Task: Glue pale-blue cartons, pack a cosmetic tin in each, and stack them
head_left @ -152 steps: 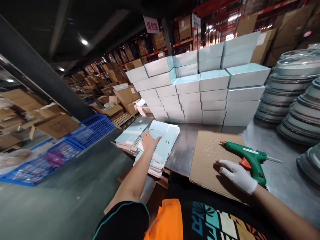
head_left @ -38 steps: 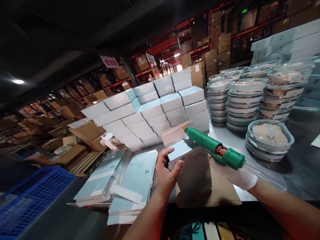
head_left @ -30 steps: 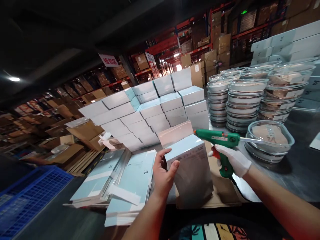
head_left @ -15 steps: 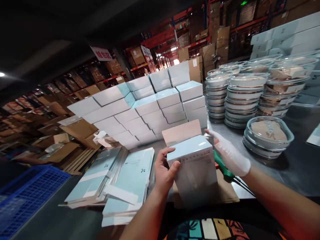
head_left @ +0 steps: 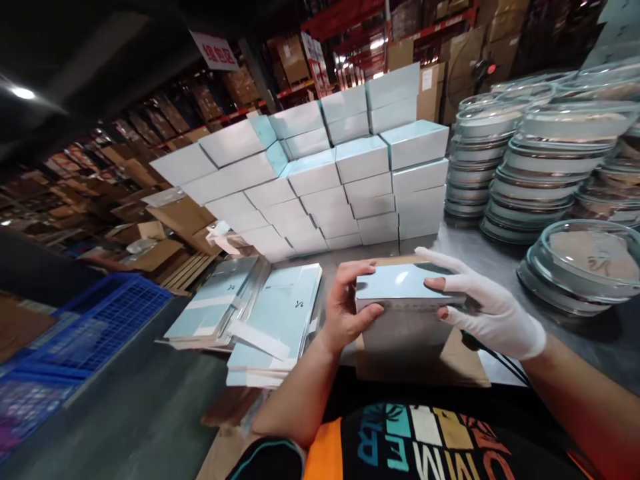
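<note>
A pale blue and white cardboard box (head_left: 400, 283) is in front of my body, its glossy blue face up. My bare left hand (head_left: 347, 303) grips its left end, thumb on the near edge and fingers over the far one. On its right end is my right hand (head_left: 490, 307), in a white glove with some bare fingertips, thumb and fingers closed about the box. Below lies a brown cardboard sheet (head_left: 463, 360). A dark green tool with black cord (head_left: 470, 341) is mostly hidden under my right hand.
Stacked white boxes (head_left: 330, 220) form a wall behind. Flat blue cartons (head_left: 275, 313) lie to the left, beside a blue plastic crate (head_left: 115, 313). Glass containers with lids (head_left: 545, 160) stand in stacks at right, a shorter pile (head_left: 585, 267) nearer me.
The box has tipped, and its raised pale flap no longer shows. My right hand has come from beside the green tool onto the box's right end. The view has shifted left and down.
</note>
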### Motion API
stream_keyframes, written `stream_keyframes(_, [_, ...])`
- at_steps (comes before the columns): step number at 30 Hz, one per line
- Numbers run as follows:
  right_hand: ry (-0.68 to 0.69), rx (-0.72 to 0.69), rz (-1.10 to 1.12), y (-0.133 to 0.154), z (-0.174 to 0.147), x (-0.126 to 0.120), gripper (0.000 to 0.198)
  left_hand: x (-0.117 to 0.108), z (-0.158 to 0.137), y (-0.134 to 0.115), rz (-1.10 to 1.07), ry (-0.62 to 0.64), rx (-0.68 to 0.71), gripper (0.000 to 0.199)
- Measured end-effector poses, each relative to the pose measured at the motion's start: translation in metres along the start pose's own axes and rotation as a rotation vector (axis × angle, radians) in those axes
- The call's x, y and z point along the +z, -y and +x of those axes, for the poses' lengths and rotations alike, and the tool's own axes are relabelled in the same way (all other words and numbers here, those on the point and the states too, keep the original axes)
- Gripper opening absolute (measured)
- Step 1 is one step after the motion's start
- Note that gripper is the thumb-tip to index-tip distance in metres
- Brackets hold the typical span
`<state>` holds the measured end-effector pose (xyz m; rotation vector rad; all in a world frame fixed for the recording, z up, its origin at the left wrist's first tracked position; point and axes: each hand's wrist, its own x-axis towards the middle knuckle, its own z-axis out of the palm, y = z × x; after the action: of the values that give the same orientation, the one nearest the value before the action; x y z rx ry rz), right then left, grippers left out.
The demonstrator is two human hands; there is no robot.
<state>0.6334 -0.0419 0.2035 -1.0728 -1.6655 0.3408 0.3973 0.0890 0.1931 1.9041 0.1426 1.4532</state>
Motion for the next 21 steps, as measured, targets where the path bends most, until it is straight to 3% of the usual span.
stream_keyframes(3, [0.009, -0.019, 0.003, 0.010, -0.001, 0.005, 0.023, -0.008, 0.006, -0.005, 0.087, 0.178, -0.004, 0.039])
stream_keyframes(8, [0.008, -0.126, -0.023, 0.010, 0.005, 0.004, 0.028, -0.018, 0.013, -0.007, 0.110, 0.187, 0.056, 0.034])
stream_keyframes(12, [-0.016, -0.253, -0.136, 0.010, 0.004, 0.014, 0.039, -0.025, 0.031, -0.031, 0.257, 0.416, 0.074, 0.024])
stream_keyframes(16, [0.063, -0.351, -0.248, 0.015, 0.002, 0.022, 0.074, -0.020, 0.048, -0.061, 0.446, 0.634, 0.035, 0.051])
stream_keyframes(19, [0.079, -0.213, -0.333, 0.008, -0.002, -0.003, 0.093, -0.025, 0.053, -0.065, 0.498, 0.552, 0.022, 0.060])
stream_keyframes(21, [-0.045, -0.032, -0.529, -0.004, -0.014, -0.040, 0.084, -0.037, 0.054, -0.054, 0.489, 0.271, -0.018, 0.071])
